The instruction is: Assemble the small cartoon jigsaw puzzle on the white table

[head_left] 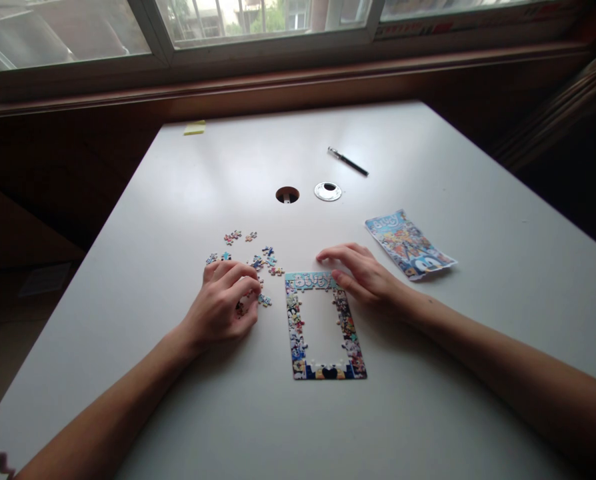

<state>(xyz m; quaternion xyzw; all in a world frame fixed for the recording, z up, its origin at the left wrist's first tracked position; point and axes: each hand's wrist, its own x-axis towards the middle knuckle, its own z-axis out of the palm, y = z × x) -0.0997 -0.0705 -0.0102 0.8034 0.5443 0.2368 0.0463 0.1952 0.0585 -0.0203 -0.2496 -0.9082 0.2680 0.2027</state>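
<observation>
A jigsaw puzzle frame [298, 333] of joined edge pieces lies on the table, "Bluey" lettering along its top and its middle bare. My right hand [361, 273] rests at the upper right corner, fingers stretched out and thumb touching the border; it holds nothing. Left of the frame, my left hand [225, 300] is curled over loose puzzle pieces [257, 262], thumb and index finger close together. Whatever may be between those fingertips is hidden. Some pieces show through the gap under the fingers, and others lie beyond the knuckles.
A creased picture sheet [411, 243] with the same lettering lies to the right. Farther back are a black pen [348, 161], a round cable hole [287, 195] and its metal cover [327, 192]. A yellow sticky note [195, 127] sits by the table's far left corner, below the window.
</observation>
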